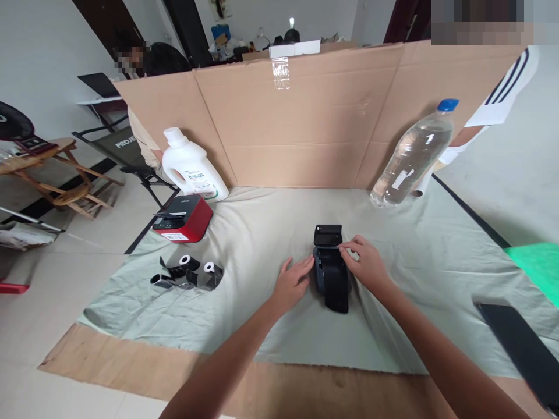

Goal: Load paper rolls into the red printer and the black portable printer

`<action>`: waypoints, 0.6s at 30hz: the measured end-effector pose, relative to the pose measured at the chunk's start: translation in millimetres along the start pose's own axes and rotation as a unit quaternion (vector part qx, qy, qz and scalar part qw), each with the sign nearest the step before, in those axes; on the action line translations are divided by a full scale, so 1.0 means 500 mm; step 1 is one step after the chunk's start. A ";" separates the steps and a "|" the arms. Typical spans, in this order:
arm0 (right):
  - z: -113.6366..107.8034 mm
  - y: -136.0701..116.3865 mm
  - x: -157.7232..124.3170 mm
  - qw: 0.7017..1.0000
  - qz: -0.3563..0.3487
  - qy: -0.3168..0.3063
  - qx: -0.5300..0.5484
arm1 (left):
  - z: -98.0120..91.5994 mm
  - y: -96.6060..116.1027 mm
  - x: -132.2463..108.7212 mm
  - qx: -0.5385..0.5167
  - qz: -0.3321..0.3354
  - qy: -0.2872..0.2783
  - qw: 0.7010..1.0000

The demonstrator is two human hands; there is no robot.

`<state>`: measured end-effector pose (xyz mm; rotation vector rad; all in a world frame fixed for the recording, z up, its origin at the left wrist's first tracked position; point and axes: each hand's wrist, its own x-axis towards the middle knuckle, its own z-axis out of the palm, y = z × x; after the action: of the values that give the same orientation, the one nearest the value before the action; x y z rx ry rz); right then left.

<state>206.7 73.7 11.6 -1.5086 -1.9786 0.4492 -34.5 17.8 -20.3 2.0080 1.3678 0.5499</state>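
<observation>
A small black printer [331, 266] with its lid flipped open lies on the pale green cloth [262, 233] in the middle of the table, a black strip hanging out of its front. My left hand [292, 285] rests flat against the printer's left side, fingers stretched out. My right hand [365, 262] is at the printer's right upper edge, fingertips pinched on the rim near the open lid. Several black rolls with white cores [192, 272] lie to the left on the cloth.
A red and black printer [183, 217] and a white detergent bottle [192, 167] stand back left. A clear water bottle [413, 154] leans on the cardboard wall [305, 128]. A dark flat object [519, 346] lies front right. Another person's sleeve [506, 87] shows at the right.
</observation>
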 end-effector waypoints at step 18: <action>-0.103 -0.067 0.036 0.938 0.085 -0.293 0.164 | 0.012 -0.015 0.001 -0.024 0.038 0.016 0.999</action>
<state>211.7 76.1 75.6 -1.4365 -2.0530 1.3646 -35.6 18.5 -29.8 2.0273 1.2892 0.6449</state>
